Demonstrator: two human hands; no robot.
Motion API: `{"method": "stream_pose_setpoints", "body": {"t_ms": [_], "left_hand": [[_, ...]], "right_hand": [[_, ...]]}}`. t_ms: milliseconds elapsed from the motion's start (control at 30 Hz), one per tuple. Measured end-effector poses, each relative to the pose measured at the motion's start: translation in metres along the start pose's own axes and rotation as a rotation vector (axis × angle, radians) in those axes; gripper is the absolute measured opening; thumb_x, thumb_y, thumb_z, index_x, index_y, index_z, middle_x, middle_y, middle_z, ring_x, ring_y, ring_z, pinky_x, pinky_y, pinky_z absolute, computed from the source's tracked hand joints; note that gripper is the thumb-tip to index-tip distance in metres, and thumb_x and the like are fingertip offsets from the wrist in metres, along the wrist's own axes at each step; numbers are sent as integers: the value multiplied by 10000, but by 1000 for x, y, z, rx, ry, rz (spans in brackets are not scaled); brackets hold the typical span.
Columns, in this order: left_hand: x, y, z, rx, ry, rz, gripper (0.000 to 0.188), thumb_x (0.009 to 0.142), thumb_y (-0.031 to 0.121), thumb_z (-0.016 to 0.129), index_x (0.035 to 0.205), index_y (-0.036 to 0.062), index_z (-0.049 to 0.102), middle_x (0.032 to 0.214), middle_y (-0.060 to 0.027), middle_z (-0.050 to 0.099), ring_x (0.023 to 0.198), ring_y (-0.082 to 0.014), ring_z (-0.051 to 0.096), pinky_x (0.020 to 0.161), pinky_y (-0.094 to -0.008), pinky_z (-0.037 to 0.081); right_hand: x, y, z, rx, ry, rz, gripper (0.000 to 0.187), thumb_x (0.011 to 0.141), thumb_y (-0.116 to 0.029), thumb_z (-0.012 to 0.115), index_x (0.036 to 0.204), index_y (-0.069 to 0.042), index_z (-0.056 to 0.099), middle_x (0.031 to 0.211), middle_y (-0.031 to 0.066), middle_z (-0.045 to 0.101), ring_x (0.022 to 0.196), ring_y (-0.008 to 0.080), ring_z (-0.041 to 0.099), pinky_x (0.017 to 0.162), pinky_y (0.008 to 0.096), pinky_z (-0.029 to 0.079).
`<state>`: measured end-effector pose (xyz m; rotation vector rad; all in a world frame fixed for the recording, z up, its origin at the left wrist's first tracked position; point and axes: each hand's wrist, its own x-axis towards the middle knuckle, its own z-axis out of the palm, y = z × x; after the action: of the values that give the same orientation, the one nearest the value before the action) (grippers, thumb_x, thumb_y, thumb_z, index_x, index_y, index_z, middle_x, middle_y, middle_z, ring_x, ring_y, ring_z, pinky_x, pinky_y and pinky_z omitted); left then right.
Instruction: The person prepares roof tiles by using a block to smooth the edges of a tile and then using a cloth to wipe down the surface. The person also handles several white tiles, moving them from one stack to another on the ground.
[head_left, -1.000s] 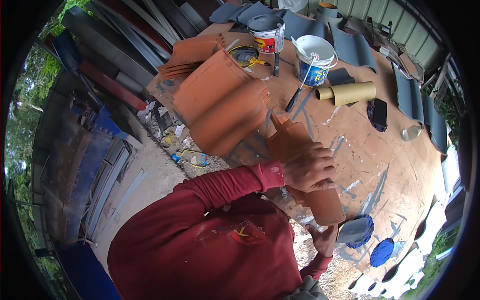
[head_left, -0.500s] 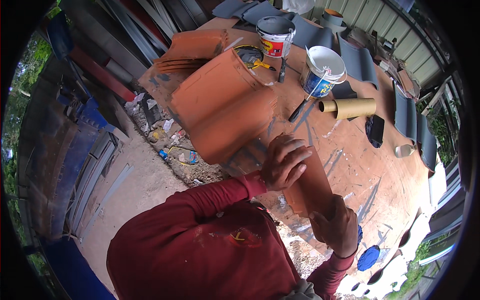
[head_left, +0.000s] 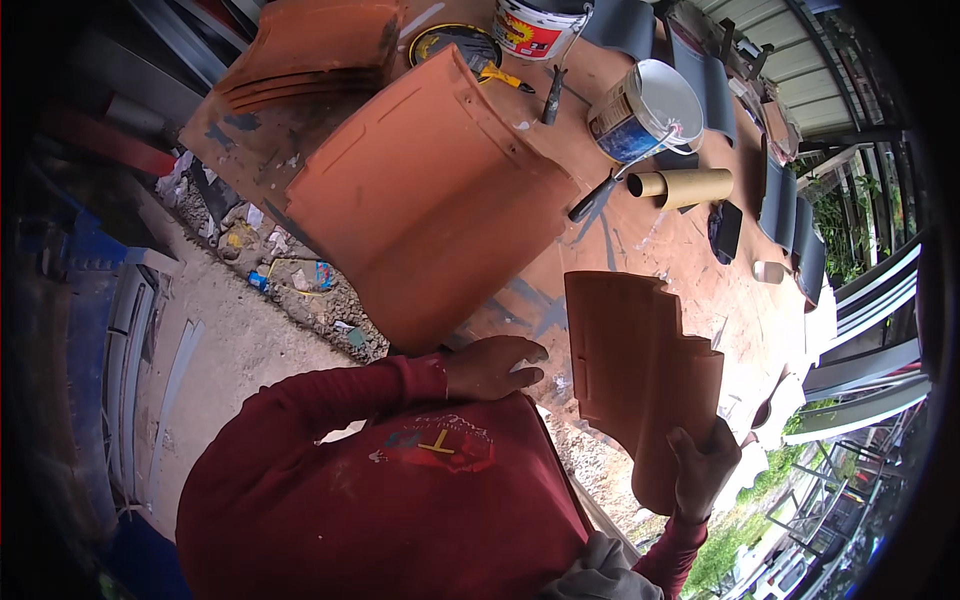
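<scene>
My right hand (head_left: 703, 470) grips the lower edge of a terracotta roof tile (head_left: 640, 365), its thumb lying on the tile's face. The tile is tilted up off the table, showing its curved profile and stepped edge. Close to my body, my left hand (head_left: 497, 367) is apart from that tile, its thumb and fingers parted around nothing. A larger-looking terracotta roof tile (head_left: 425, 190) lies on the table just beyond my left hand. Behind it at the far left is a stack of similar tiles (head_left: 315, 50).
The wooden table (head_left: 520, 270) carries a white-and-blue paint bucket (head_left: 640, 115), a red-and-white bucket (head_left: 535, 28), a yellow-handled brush (head_left: 505, 77), a cardboard tube (head_left: 685, 187) and a dark phone-like slab (head_left: 725, 232). Grey tiles (head_left: 705, 90) line the far edge. Rubble (head_left: 300, 280) lies left of the table.
My left hand has let go of the tile and drawn back toward my body. My right hand has lifted the tile and turned its face into view. The view has shifted.
</scene>
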<state>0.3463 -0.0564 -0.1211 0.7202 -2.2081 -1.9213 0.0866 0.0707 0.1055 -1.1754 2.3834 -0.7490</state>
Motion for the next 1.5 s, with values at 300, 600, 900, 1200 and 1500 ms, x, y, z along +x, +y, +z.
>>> {"method": "stream_pose_setpoints", "body": {"t_ms": [300, 600, 900, 1200, 1500], "left_hand": [[52, 56, -60, -211, 152, 272, 1153, 972, 687, 540, 1570, -156, 29, 1615, -411, 144, 1542, -461, 190, 1260, -467, 210], [54, 106, -179, -157, 549, 474, 548, 1038, 487, 595, 769, 11, 576, 620, 3, 498, 591, -81, 455, 539, -330, 400], [-43, 48, -291, 422, 706, 81, 704, 981, 562, 615, 645, -43, 489, 511, -88, 341, 491, -157, 368, 483, -401, 355], [-72, 11, -338, 749, 665, -221, 745, 979, 607, 572, 680, -75, 593, 592, -231, 537, 568, -372, 594, 594, -487, 449], [-64, 9, -352, 505, 668, -346, 602, 976, 475, 671, 669, -32, 567, 560, -133, 490, 524, -170, 540, 533, -378, 430]], "right_hand": [[-76, -55, -69, 392, 402, -96, 752, 913, -392, 744, 1412, 113, 496, 1315, 229, 612, 1190, 311, 612, 1027, 434, 474], [1, -18, 12, 638, 462, -263, 456, 1041, -212, 611, 1373, 95, 551, 1341, 204, 619, 1180, 278, 631, 1032, 419, 499], [55, -49, 187, 861, -25, 44, 422, 1046, -411, 592, 1010, 4, 658, 911, 48, 638, 790, 122, 562, 704, 284, 459], [55, -58, 244, 462, -404, 65, 778, 929, -706, 615, 896, 71, 599, 698, 160, 668, 556, 193, 665, 475, 316, 505], [51, -74, 262, 536, -431, 159, 841, 884, -745, 638, 900, 94, 592, 729, 219, 684, 599, 254, 708, 514, 350, 554]]}}
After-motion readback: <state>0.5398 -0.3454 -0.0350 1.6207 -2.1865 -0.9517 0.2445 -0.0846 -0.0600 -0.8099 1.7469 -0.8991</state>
